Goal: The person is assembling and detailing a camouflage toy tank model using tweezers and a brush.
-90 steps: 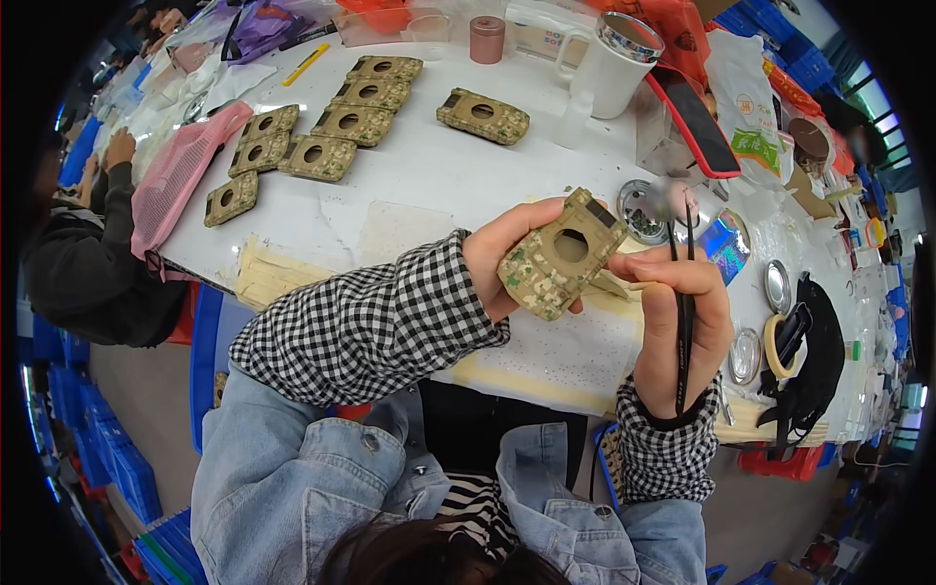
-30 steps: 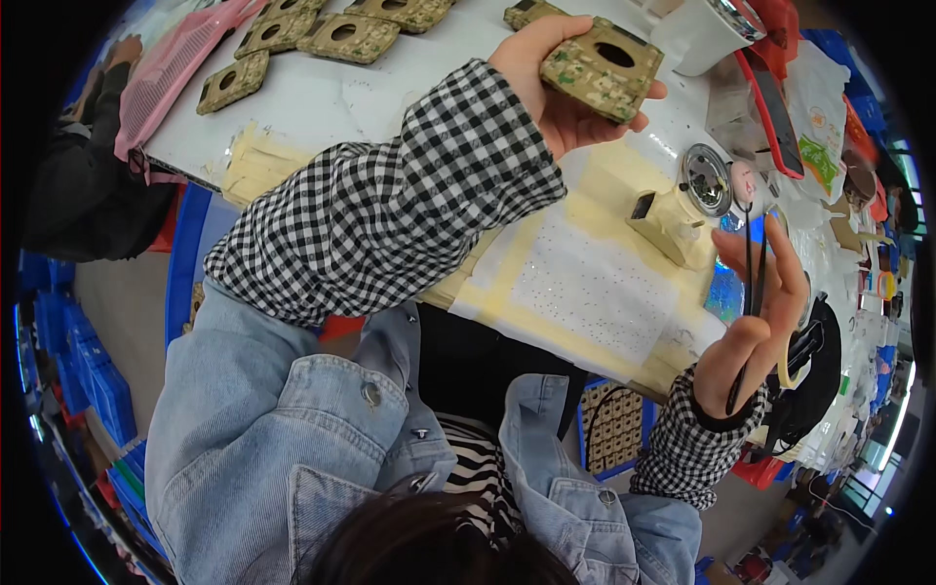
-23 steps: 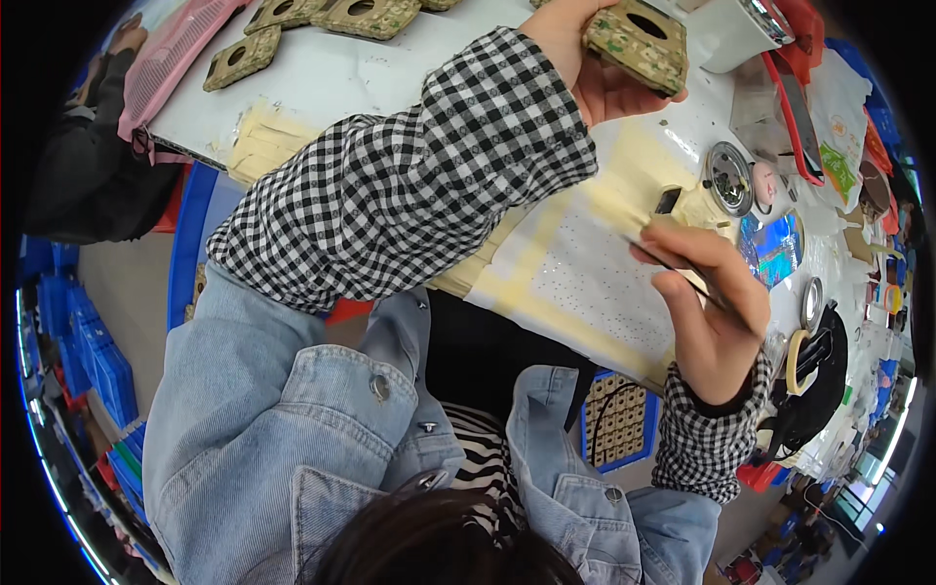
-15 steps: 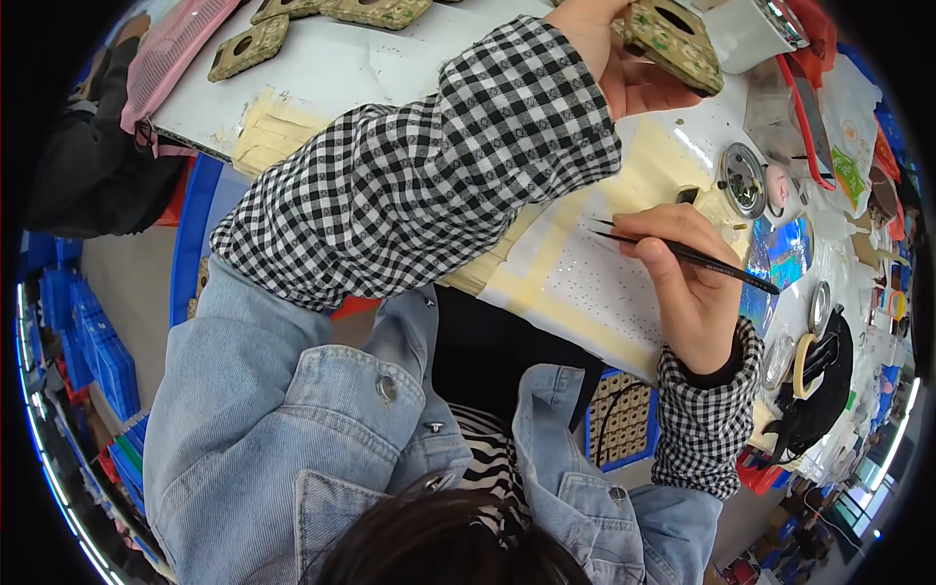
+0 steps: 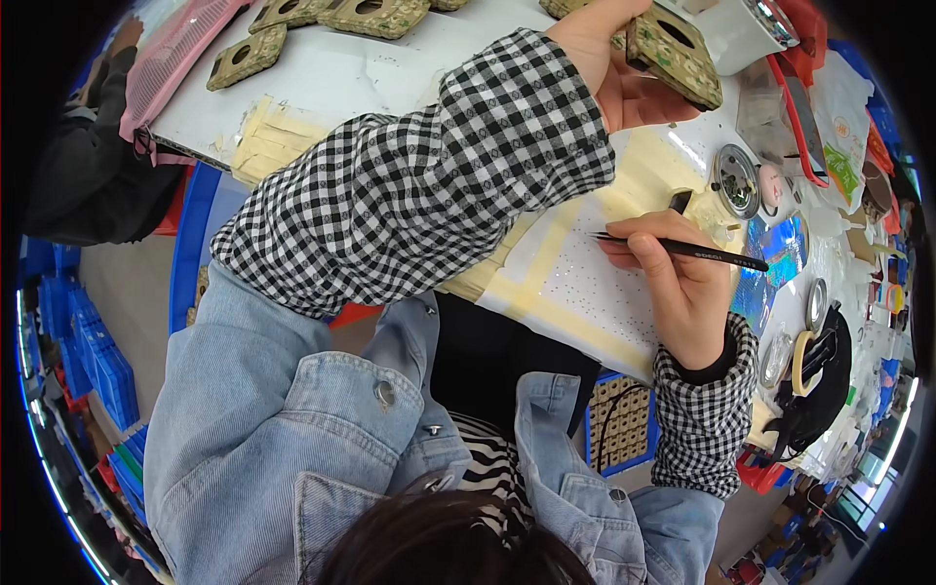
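Observation:
My left hand (image 5: 612, 83) reaches across to the far edge of the table, its fingers round a flat camouflage-patterned case (image 5: 678, 57) with a round hole. In my right hand (image 5: 687, 292), pinched between thumb and fingers, is a pair of black tweezers (image 5: 697, 252). Their tips point left, just over a white sheet (image 5: 565, 255) strewn with many tiny dark specks. Yellow masking tape (image 5: 531, 304) runs along the sheet's borders. Whether the tips hold a speck is too small to tell.
More camouflage cases (image 5: 246, 57) lie at the far left, beside a pink mesh basket (image 5: 180, 63). To the right sit a round metal tin (image 5: 736, 182), a shiny holographic sheet (image 5: 780, 249) and a tape roll (image 5: 804, 364). Another person's dark sleeve (image 5: 102, 180) shows at the left.
My right hand has shifted slightly left and up, and the tweezers lie flatter, their tips closer together. My left hand still holds the case, nearly in place.

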Demonstrator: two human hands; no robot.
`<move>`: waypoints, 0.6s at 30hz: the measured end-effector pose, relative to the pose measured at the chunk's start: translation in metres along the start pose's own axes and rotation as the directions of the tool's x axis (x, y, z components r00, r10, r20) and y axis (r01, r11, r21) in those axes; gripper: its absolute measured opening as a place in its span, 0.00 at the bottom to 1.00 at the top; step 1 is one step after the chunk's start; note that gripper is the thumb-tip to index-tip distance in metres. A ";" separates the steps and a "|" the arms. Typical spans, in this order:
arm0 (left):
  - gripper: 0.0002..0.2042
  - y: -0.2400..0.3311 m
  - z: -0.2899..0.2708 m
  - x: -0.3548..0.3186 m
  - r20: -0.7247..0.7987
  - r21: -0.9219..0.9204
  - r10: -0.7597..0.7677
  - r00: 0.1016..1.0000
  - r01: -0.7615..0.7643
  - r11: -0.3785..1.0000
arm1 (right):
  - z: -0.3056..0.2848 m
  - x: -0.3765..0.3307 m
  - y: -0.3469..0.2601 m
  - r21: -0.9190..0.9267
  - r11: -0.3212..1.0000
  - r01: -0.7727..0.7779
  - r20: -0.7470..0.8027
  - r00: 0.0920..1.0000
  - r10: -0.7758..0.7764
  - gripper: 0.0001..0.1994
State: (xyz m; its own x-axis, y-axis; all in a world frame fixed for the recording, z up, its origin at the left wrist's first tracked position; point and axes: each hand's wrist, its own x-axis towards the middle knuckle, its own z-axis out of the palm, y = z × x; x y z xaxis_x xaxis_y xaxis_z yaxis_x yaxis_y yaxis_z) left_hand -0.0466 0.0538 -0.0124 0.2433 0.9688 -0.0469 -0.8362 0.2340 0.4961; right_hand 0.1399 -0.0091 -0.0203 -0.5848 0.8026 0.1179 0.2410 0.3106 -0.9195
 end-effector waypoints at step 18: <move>0.20 0.002 -0.001 -0.001 0.054 0.015 0.015 0.998 -0.015 1.000 | 0.001 0.001 0.000 0.036 0.996 -0.079 0.001 0.997 0.079 0.08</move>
State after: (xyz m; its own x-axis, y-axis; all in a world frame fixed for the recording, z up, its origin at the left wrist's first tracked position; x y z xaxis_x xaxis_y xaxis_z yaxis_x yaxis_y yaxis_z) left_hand -0.0494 0.0531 -0.0125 0.2574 0.9663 0.0074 -0.8321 0.2177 0.5101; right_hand 0.1387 -0.0086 -0.0205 -0.5643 0.8244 0.0442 0.2586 0.2273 -0.9389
